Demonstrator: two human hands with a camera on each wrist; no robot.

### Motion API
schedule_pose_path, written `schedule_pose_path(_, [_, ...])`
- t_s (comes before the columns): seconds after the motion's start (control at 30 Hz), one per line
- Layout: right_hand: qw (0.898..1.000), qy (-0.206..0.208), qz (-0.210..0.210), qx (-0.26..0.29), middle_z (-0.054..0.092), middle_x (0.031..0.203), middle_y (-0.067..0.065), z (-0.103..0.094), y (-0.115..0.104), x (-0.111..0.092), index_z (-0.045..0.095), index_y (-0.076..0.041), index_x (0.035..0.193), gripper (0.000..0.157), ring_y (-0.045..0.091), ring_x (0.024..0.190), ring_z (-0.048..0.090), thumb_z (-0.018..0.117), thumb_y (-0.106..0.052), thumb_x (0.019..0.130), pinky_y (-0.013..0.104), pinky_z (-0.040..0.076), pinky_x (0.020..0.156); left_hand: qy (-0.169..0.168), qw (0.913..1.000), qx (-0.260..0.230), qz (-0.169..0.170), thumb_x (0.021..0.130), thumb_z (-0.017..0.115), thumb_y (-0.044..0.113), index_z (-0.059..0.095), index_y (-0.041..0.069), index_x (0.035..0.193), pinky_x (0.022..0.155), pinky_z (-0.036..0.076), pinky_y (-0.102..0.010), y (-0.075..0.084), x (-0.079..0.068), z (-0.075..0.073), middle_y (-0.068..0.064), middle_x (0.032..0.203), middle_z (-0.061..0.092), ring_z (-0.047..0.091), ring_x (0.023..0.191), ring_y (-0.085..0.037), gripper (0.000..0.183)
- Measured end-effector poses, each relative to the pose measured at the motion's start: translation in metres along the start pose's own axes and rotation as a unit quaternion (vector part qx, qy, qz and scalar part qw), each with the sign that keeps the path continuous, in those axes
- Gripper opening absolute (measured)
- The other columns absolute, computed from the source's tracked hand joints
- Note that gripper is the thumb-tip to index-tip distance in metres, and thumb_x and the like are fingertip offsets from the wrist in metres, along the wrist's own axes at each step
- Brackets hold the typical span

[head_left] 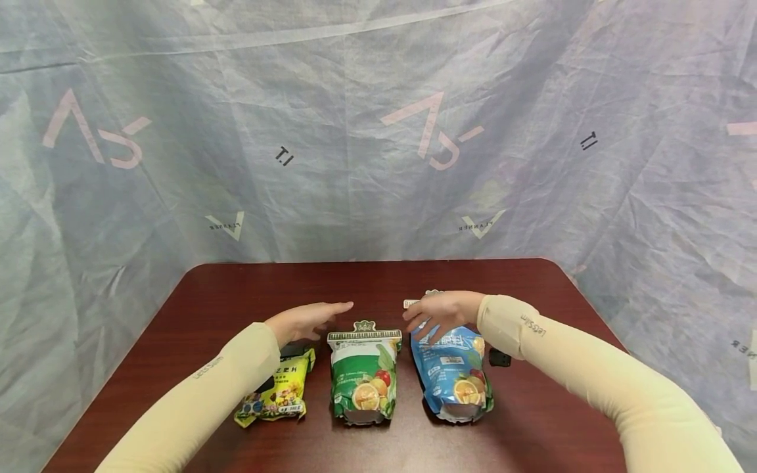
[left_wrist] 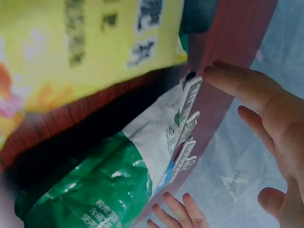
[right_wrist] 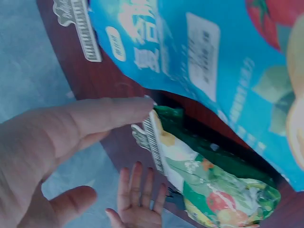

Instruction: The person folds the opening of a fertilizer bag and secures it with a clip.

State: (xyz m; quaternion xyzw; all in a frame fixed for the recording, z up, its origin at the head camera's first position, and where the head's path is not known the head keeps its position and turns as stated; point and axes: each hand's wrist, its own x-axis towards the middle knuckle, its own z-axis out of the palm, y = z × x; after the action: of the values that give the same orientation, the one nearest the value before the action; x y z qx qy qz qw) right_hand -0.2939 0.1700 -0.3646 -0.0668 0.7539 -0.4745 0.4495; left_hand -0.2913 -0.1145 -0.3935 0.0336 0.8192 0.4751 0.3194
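My left hand (head_left: 303, 320) is held over the table between the yellow bag (head_left: 286, 381) and the green-and-white bag (head_left: 362, 374), fingers extended and nothing in its grasp. The yellow bag is partly hidden by my left forearm. A ruler-marked clip (head_left: 364, 336) closes the top of the green-and-white bag, which has fruit printed on it. My right hand (head_left: 440, 310) hovers at the upper end of the blue bag (head_left: 452, 374), fingers loosely extended, holding nothing. That hand partly covers the blue bag's own ruler-marked clip (right_wrist: 85, 35).
All three bags lie in a row on the dark red table (head_left: 248, 289). Behind the table's far edge hangs a grey printed sheet (head_left: 349, 131). A small black object (head_left: 499, 357) shows beneath the right wrist.
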Motion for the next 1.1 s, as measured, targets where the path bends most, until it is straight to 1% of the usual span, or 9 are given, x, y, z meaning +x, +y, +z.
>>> schedule_pose_path(0.2, [0.998,0.012,-0.007,-0.054,0.043,0.133,0.024,-0.014,0.004,-0.011,0.037,0.0,0.137,0.049,0.04,0.119,0.044,0.045,-0.024,0.096,0.051,0.039,0.094,-0.008,0.9987,0.044,0.023,0.088,0.05,0.053,0.034,0.006,0.141,0.098,0.032,-0.054,0.01,0.005,0.01,-0.021,0.14,0.034,0.029,0.129,-0.04,0.073])
schedule_pose_path(0.3, [0.997,0.022,-0.007,-0.077,0.047,0.13,0.023,-0.02,0.005,-0.016,0.038,0.001,0.137,0.048,0.039,0.117,0.046,0.048,-0.022,0.095,0.051,0.039,0.093,-0.008,0.9973,0.065,0.034,0.087,0.053,0.052,0.04,0.006,0.136,0.097,0.035,-0.052,0.015,0.007,0.016,-0.017,0.135,0.04,0.034,0.127,-0.038,0.069])
schedule_pose_path(0.47, [0.993,0.039,0.0,-0.108,0.05,0.127,0.021,-0.031,0.008,-0.022,0.041,0.0,0.136,0.049,0.038,0.114,0.049,0.052,-0.019,0.093,0.051,0.041,0.091,-0.012,0.994,0.098,0.046,0.086,0.056,0.049,0.048,0.008,0.128,0.096,0.036,-0.051,0.025,0.01,0.023,-0.01,0.13,0.045,0.038,0.124,-0.034,0.059])
schedule_pose_path(0.63, [0.992,0.057,0.002,-0.114,0.049,0.128,0.02,-0.041,0.014,-0.027,0.045,-0.001,0.133,0.046,0.036,0.112,0.051,0.055,-0.017,0.09,0.05,0.042,0.09,-0.021,0.9904,0.122,0.062,0.087,0.056,0.046,0.046,0.007,0.13,0.096,0.036,-0.05,0.037,0.013,0.031,-0.009,0.13,0.046,0.04,0.123,-0.031,0.059])
schedule_pose_path(0.83, [0.99,0.082,-0.004,-0.115,0.049,0.127,0.022,-0.052,0.023,-0.029,0.042,0.001,0.135,0.051,0.036,0.112,0.051,0.056,-0.018,0.09,0.05,0.043,0.089,-0.028,0.9877,0.136,0.071,0.087,0.058,0.044,0.044,0.006,0.133,0.096,0.037,-0.049,0.048,0.018,0.04,-0.009,0.133,0.044,0.04,0.123,-0.029,0.061])
schedule_pose_path(1.1, [0.988,0.099,0.004,-0.115,0.052,0.125,0.021,-0.059,0.034,-0.03,0.042,0.003,0.134,0.051,0.037,0.111,0.052,0.056,-0.019,0.09,0.048,0.047,0.084,-0.046,0.988,0.124,0.079,0.086,0.06,0.04,0.047,0.005,0.13,0.096,0.037,-0.049,0.058,0.025,0.054,-0.011,0.127,0.048,0.041,0.122,-0.033,0.057])
